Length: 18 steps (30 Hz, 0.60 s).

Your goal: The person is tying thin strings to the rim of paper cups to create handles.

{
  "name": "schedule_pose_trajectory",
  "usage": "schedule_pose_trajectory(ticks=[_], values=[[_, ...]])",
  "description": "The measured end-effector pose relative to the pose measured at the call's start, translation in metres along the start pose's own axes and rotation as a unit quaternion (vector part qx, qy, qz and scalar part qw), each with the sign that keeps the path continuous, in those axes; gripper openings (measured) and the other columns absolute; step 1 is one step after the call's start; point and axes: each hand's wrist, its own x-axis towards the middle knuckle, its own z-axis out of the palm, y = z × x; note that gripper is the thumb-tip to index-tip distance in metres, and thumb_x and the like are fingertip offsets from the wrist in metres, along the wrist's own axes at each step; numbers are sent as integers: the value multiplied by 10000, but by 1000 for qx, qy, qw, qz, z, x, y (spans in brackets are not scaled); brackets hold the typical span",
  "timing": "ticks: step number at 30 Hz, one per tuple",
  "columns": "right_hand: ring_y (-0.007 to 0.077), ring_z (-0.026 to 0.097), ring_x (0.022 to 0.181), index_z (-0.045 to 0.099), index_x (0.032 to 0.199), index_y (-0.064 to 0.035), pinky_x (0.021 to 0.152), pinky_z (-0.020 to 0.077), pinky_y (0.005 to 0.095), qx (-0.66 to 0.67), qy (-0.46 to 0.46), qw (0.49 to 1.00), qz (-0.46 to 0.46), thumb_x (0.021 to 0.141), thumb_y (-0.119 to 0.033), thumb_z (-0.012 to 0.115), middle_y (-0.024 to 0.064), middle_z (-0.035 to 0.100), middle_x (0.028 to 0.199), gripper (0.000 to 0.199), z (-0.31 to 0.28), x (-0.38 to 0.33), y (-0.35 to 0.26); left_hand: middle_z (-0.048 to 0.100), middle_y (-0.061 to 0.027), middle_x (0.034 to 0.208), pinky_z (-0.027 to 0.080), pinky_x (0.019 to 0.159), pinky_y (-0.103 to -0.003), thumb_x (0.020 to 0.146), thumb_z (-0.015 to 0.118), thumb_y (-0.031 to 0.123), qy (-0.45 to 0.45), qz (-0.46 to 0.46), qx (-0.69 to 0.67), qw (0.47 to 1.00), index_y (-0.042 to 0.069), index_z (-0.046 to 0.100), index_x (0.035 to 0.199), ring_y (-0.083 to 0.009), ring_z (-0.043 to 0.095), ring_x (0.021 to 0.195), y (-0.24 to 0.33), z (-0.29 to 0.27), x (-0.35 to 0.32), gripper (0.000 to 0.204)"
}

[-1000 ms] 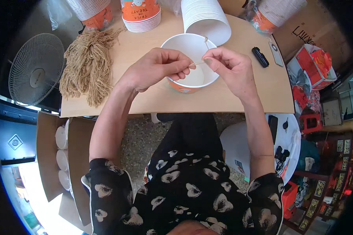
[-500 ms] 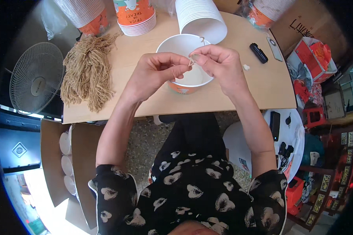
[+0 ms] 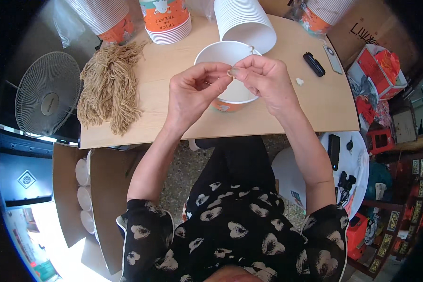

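Both hands meet over a white paper bucket (image 3: 230,75) with an orange base (open top, standing upright on the surface (image 3: 174,84)). The left hand (image 3: 192,94) and right hand (image 3: 265,77) pinch a thin cord (image 3: 230,72) between closed fingertips, just above its rim.

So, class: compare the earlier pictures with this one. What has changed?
The left hand and right hand, apart over the white paper bucket a second ago, have come together, fingertips pinching a thin string above it. The bucket, the bundle of tan strings and the stacked buckets stayed put.
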Motion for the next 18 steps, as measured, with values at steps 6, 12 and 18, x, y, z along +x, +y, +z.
schedule_pose_trajectory(ticks=[6,12,18], values=[[11,414,538,685,941,-4,472,274,183,6,6,1000,13,887,-124,699,-48,547,654,133,-1,0,0,718,-65,869,568,703,-228,870,708,15,-1,-26,19,999,-34,706,1012,-95,674,778,3,-3,0,150],[11,442,591,671,1029,2,478,274,171,-1,7,1000,-4,933,-145,644,-37,541,695,178,-2,2,-5,711,-71,860,557,685,-225,900,692,74,-51,-95,15,994,-44,699,1007,-98,666,754,9,-13,8,160],[20,460,604,662,1079,7,507,299,163,2,5,999,-34,953,-101,601,-32,539,699,177,-5,6,-6,685,-65,881,525,693,-214,939,654,149,-142,-176,8,974,-43,674,1007,-93,638,772,19,-23,17,205]])
